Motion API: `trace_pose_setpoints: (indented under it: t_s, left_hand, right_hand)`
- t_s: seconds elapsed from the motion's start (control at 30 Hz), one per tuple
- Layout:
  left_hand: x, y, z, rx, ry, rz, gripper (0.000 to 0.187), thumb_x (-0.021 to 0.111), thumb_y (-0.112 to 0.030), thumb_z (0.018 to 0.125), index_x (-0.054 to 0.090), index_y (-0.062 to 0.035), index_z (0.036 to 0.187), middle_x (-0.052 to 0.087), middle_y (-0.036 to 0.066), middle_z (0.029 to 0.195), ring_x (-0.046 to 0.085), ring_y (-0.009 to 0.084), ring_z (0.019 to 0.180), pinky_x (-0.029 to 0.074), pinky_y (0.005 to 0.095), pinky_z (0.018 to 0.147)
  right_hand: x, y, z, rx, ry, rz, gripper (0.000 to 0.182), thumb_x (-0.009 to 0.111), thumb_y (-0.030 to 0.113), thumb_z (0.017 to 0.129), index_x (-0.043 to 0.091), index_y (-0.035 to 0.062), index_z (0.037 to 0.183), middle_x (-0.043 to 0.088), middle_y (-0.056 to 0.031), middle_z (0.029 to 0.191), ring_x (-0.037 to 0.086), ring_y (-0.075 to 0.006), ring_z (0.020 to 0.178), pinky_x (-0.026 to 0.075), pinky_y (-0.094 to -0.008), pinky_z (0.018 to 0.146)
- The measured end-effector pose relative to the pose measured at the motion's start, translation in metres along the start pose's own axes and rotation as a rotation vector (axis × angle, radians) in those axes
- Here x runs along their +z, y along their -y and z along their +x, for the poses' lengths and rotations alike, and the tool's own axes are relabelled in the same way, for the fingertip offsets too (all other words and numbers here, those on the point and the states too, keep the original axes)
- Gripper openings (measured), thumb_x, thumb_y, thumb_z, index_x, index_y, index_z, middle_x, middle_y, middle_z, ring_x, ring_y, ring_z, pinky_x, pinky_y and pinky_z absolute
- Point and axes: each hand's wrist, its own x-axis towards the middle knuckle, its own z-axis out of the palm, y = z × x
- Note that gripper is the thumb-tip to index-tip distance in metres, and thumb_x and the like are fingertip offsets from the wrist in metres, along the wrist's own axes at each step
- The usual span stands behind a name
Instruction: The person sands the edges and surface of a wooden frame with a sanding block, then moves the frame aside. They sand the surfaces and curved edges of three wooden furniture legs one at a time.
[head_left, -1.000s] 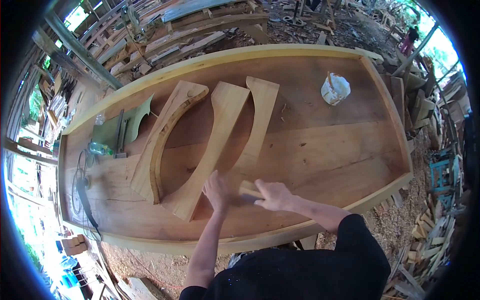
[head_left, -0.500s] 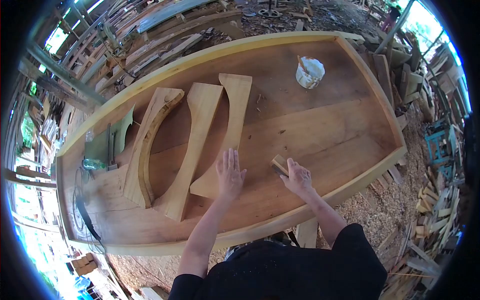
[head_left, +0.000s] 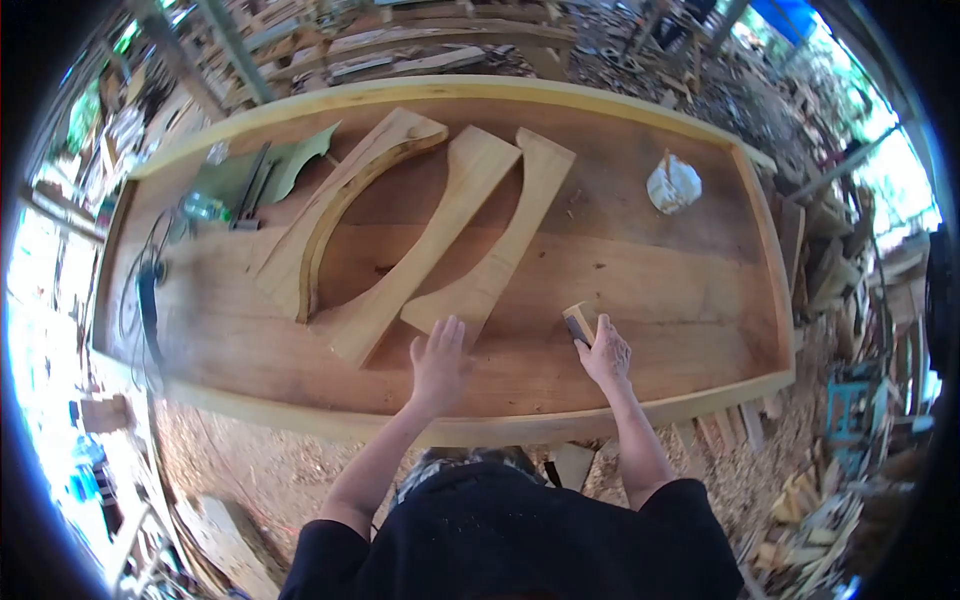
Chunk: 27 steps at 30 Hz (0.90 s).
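My left hand (head_left: 440, 368) is open, palm down with fingers spread, and its fingertips overlap the lower end of the nearest curved wooden piece (head_left: 515, 240). Between the thumb and fingers of my right hand (head_left: 606, 360) is a small wooden block (head_left: 578, 322) with a dark grey face, held close over the panel. Further left lie a second curved wooden piece (head_left: 440, 235) and a wider arched piece (head_left: 335, 215) with a rough inner edge. All three rest side by side on a large brown wooden panel (head_left: 660, 285) with a raised pale rim.
A stained white tub (head_left: 674, 187) with a stick in it stands at the back right. At left are a green sheet (head_left: 295, 170), dark metal bars, a clear bottle (head_left: 205, 207) and a black corded tool (head_left: 147, 305). Scrap wood and shavings surround the panel.
My view has shifted, so the panel appears turned and farther up. My left hand's fingers have spread. The block in my right hand has turned more upright in view.
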Motion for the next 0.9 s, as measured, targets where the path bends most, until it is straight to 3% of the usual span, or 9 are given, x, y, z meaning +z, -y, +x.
trace_pose_setpoints:
  t_s: [0.07, 0.13, 0.27, 0.37, 0.47, 0.53, 0.6, 0.63, 0.9]
  left_hand:
    - [-0.012, 0.018, -0.015, -0.084, -0.071, -0.074, 0.07, 0.061, -0.033, 0.09, 0.032, -0.0074, 0.148, 0.031, 0.013, 0.154, 0.029, 0.0316, 0.142, 0.02, 0.0549, 0.111]
    - [-0.028, 0.039, -0.034, -0.338, -0.154, -0.077, 0.071, 0.063, -0.033, 0.089, 0.033, -0.007, 0.148, 0.031, 0.015, 0.154, 0.03, 0.0345, 0.14, 0.023, 0.0554, 0.109]
    - [-0.014, 0.101, -0.065, -0.542, -0.403, -0.047, 0.068, 0.065, -0.023, 0.085, 0.037, -0.0011, 0.143, 0.036, 0.019, 0.148, 0.034, 0.0364, 0.136, 0.03, 0.0494, 0.107]
    - [-0.007, 0.123, -0.067, -0.615, -0.639, -0.624, 0.071, 0.067, -0.016, 0.084, 0.032, 0.0013, 0.144, 0.039, 0.022, 0.136, 0.05, 0.0347, 0.113, 0.045, 0.0358, 0.094]
    - [-0.008, 0.126, -0.058, -0.763, -0.701, -0.862, 0.074, 0.071, -0.021, 0.086, 0.031, 0.002, 0.144, 0.039, 0.026, 0.136, 0.045, 0.0392, 0.122, 0.039, 0.0437, 0.105]
    - [-0.012, 0.127, -0.054, -0.836, -0.637, -0.846, 0.081, 0.072, -0.03, 0.084, 0.029, 0.0019, 0.145, 0.037, 0.028, 0.137, 0.044, 0.0406, 0.124, 0.038, 0.0453, 0.106]
    - [-0.023, 0.115, -0.044, -1.007, -0.419, -0.854, 0.09, 0.073, -0.038, 0.081, 0.025, 0.0009, 0.147, 0.035, 0.027, 0.14, 0.04, 0.0422, 0.128, 0.035, 0.0465, 0.108]
    - [-0.026, 0.11, -0.041, -1.054, -0.397, -0.891, 0.098, 0.075, -0.043, 0.078, 0.021, 0.0001, 0.148, 0.035, 0.026, 0.141, 0.036, 0.0423, 0.132, 0.032, 0.0476, 0.11]
    - [-0.026, 0.069, -0.034, -1.068, -0.371, -1.025, 0.096, 0.074, -0.035, 0.078, 0.019, 0.004, 0.146, 0.034, 0.027, 0.14, 0.036, 0.0449, 0.129, 0.033, 0.0502, 0.108]
  right_hand:
    - [0.003, 0.005, -0.002, -0.042, -0.024, -0.018, 0.056, 0.077, 0.027, 0.075, 0.045, 0.0026, 0.114, 0.063, -0.0224, 0.103, 0.063, -0.0397, 0.096, 0.049, -0.0486, 0.081]
    - [0.004, 0.019, -0.006, 0.021, -0.106, 0.118, 0.057, 0.079, 0.029, 0.073, 0.046, 0.0025, 0.11, 0.065, -0.0231, 0.098, 0.064, -0.0407, 0.094, 0.05, -0.0491, 0.078]
    - [0.007, 0.115, -0.028, -0.103, 0.055, 0.145, 0.052, 0.078, 0.033, 0.075, 0.047, 0.0042, 0.106, 0.066, -0.0224, 0.095, 0.065, -0.0419, 0.087, 0.05, -0.051, 0.075]
    - [0.02, 0.198, -0.042, -0.394, 0.067, 0.181, 0.049, 0.075, 0.031, 0.079, 0.048, 0.0031, 0.109, 0.066, -0.0239, 0.097, 0.064, -0.0427, 0.091, 0.05, -0.0518, 0.076]
    - [0.029, 0.252, -0.034, -0.385, 0.133, 0.145, 0.05, 0.074, 0.031, 0.08, 0.047, 0.0026, 0.112, 0.066, -0.0247, 0.099, 0.064, -0.0435, 0.093, 0.049, -0.0529, 0.078]
    - [0.022, 0.27, -0.021, -0.386, 0.126, 0.138, 0.052, 0.075, 0.031, 0.079, 0.046, 0.0026, 0.113, 0.066, -0.0249, 0.101, 0.064, -0.0436, 0.094, 0.049, -0.0531, 0.08]
    - [0.021, 0.273, -0.006, -0.359, 0.107, 0.143, 0.054, 0.075, 0.032, 0.079, 0.046, 0.0026, 0.113, 0.066, -0.025, 0.102, 0.064, -0.0437, 0.095, 0.049, -0.0532, 0.081]
    - [0.024, 0.266, 0.007, -0.355, 0.085, 0.139, 0.055, 0.075, 0.032, 0.078, 0.045, 0.0027, 0.114, 0.066, -0.0248, 0.103, 0.064, -0.0433, 0.096, 0.049, -0.0524, 0.082]
    - [0.043, 0.169, 0.043, -0.203, 0.06, 0.15, 0.081, 0.081, 0.04, 0.069, 0.044, -0.0001, 0.13, 0.06, -0.028, 0.121, 0.058, -0.0408, 0.113, 0.047, -0.0487, 0.093]
